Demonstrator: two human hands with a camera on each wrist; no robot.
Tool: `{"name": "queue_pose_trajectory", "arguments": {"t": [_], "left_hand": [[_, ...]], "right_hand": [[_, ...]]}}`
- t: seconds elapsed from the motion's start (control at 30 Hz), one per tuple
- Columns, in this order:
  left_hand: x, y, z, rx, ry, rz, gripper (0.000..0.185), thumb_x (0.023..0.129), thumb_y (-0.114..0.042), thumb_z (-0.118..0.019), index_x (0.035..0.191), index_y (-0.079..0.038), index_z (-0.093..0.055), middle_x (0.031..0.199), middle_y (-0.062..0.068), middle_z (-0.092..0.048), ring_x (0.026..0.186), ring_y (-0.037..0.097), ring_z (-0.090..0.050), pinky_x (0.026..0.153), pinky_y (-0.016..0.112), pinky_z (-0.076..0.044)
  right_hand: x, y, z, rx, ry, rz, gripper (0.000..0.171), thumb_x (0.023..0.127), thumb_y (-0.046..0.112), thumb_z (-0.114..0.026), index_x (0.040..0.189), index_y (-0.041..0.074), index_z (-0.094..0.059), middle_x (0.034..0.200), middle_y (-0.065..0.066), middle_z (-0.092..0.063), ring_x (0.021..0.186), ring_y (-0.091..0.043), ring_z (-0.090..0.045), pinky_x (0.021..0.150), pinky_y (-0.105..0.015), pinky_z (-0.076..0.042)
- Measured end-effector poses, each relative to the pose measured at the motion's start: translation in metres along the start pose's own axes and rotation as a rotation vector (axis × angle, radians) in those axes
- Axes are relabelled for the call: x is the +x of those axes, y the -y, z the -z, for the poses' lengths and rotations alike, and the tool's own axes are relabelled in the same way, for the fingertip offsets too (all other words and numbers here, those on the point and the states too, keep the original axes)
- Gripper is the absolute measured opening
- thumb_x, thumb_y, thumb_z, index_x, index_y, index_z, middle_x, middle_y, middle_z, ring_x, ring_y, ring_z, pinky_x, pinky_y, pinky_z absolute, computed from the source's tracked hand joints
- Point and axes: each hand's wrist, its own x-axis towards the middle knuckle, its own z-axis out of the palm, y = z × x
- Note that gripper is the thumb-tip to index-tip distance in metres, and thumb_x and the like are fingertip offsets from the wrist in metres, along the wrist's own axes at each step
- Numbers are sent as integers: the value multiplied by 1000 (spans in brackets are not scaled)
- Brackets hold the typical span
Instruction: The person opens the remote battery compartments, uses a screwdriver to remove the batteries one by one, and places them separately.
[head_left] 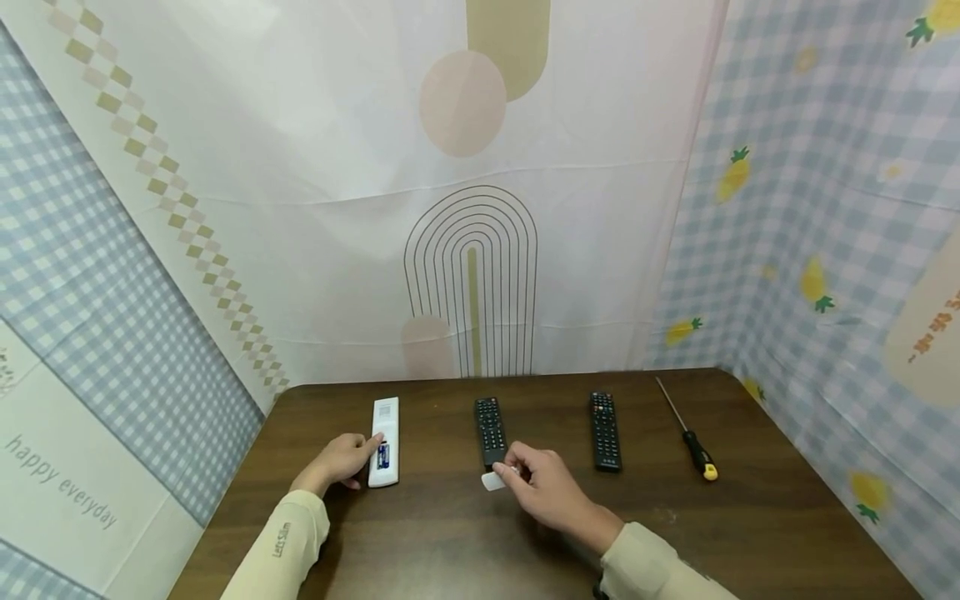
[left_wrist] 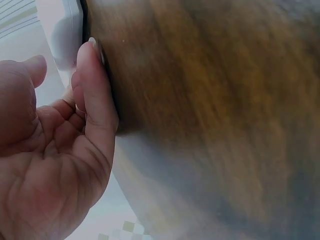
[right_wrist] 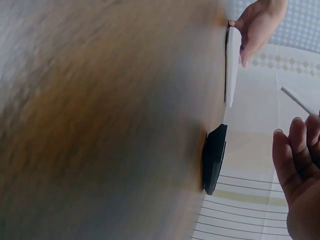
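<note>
Already the white remote (head_left: 385, 442) lies uncovered, batteries showing, steadied by the left hand (head_left: 341, 461); right hand (head_left: 543, 490) pinches its cover (head_left: 492, 481), not yet refitted

On my left sleeve (head_left: 281, 540) I read "Let'Slim". The wall cloth (head_left: 60, 483) at my left reads "happy everyday". Other print is illegible.

My left hand (head_left: 341, 461) rests against the left side of the white remote (head_left: 385, 442). It lies flat, left of the middle black remote (head_left: 490, 431). Its back is open and I can see a blue battery (head_left: 383, 455) inside. My right hand (head_left: 546, 490) pinches the small white battery cover (head_left: 492, 481), just in front of the black remote's near end.
</note>
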Motion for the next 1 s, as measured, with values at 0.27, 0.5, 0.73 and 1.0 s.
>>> {"name": "queue_pose_trajectory", "arguments": {"t": [0.27, 0.5, 0.73, 1.0], "left_hand": [[-2, 0, 1, -24, 0, 4, 46, 111, -45, -54, 85, -7, -56, 80, 6, -51, 60, 18, -60, 56, 31, -60], [-3, 4, 3, -38, -1, 14, 46, 110, -44, -56, 82, -9, -52, 81, 5, -51, 63, 18, -58, 56, 30, -60], [-3, 3, 3, -50, -9, 22, 44, 110, -43, -58, 83, -8, -54, 82, 5, -53, 60, 17, -58, 54, 29, -59], [-3, -1, 1, -62, -12, 13, 43, 110, -41, -59, 86, -6, -57, 83, 6, -54, 62, 17, -58, 55, 29, -59]], "right_hand": [[4, 1, -7, -3, 0, -27, 25, 100, 22, -76, 83, 19, -58, 70, 11, -54, 61, 5, -45, 52, -16, -41], [8, 3, -14, -11, 67, -13, 10, 104, 17, -71, 97, 13, -65, 77, 5, -61, 65, 4, -47, 55, -16, -44], [11, 10, -21, -121, 126, 22, 5, 98, 12, -73, 102, 14, -69, 81, 11, -59, 67, 4, -46, 58, -15, -42], [14, 17, -36, -172, 179, 107, 5, 98, 10, -75, 99, 13, -71, 87, 8, -58, 74, 2, -48, 63, -13, -45]]}}
